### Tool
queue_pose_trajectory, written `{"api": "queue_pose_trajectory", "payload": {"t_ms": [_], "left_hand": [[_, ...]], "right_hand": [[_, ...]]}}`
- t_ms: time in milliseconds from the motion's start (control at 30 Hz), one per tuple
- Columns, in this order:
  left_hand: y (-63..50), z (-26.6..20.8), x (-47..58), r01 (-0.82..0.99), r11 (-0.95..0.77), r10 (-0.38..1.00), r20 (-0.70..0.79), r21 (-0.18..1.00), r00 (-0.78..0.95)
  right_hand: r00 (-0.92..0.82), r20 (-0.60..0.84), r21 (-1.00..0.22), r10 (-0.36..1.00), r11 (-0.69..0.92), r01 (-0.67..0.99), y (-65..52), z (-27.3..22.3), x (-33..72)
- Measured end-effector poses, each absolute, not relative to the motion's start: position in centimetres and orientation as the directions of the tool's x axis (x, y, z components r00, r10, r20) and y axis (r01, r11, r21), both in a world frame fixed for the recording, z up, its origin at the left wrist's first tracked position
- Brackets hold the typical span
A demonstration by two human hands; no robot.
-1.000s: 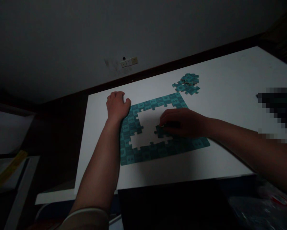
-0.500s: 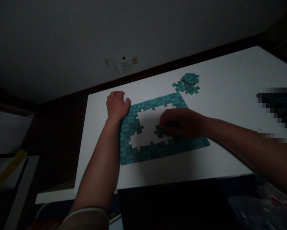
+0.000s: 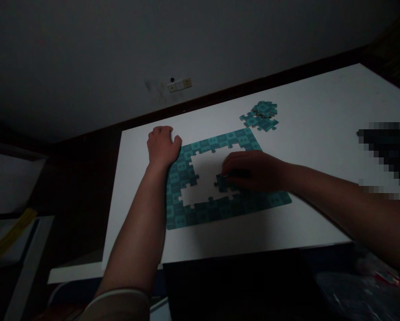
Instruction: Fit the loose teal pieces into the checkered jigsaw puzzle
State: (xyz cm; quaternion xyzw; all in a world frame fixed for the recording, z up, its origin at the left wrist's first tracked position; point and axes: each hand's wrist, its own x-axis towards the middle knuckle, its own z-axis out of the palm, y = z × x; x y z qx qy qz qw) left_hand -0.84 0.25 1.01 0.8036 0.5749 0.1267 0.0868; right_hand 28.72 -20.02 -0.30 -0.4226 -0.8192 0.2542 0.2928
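A teal jigsaw puzzle (image 3: 200, 216) lies on the white table, joined round its border, with a white gap in the middle. At its upper left corner my left hand (image 3: 163, 142) rests on the table, thumb apart from the fingers and nothing in it. My right hand (image 3: 253, 171) is over the right part of the gap, its fingertips closed on a dark teal puzzle piece (image 3: 222, 183). Part of that piece and the puzzle's right side are hidden beneath the hand, so I cannot tell whether the piece is joined to its neighbours.
Behind the puzzle, a heap of loose puzzle pieces (image 3: 260, 117) lies on the table (image 3: 316, 116). A dark blurred-out object (image 3: 387, 151) is at the right. The wall behind carries sockets (image 3: 179, 84). A clear plastic bag (image 3: 360, 290) is below the table's front edge.
Both hands keep their places on the puzzle and table. The whole view has shifted very slightly; nothing else visibly differs.
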Motion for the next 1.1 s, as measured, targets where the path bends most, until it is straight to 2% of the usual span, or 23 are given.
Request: {"api": "queue_pose_trajectory", "payload": {"t_ms": [333,533,867,1100], "left_hand": [[0.20,1.06,-0.72,0.904,-0.317,0.948,0.105,0.288,0.300],[0.38,0.82,-0.89,0.891,-0.326,0.945,0.121,0.315,0.303],[0.31,1.00,-0.77,0.899,-0.312,0.950,0.110,0.306,0.292],[0.13,1.20,-0.68,0.896,-0.315,0.949,0.101,0.313,0.298]], "right_hand": [[-0.471,0.251,-0.670,0.846,0.503,0.546,-19.75,-0.60,28.72],[-0.496,0.310,-0.648,0.811,0.562,0.514,-19.51,-1.11,28.79],[-0.478,0.263,-0.657,0.838,0.518,0.547,-19.59,-0.77,28.75],[-0.447,0.357,-0.657,0.820,0.560,0.504,-19.62,-0.71,28.62]]}}
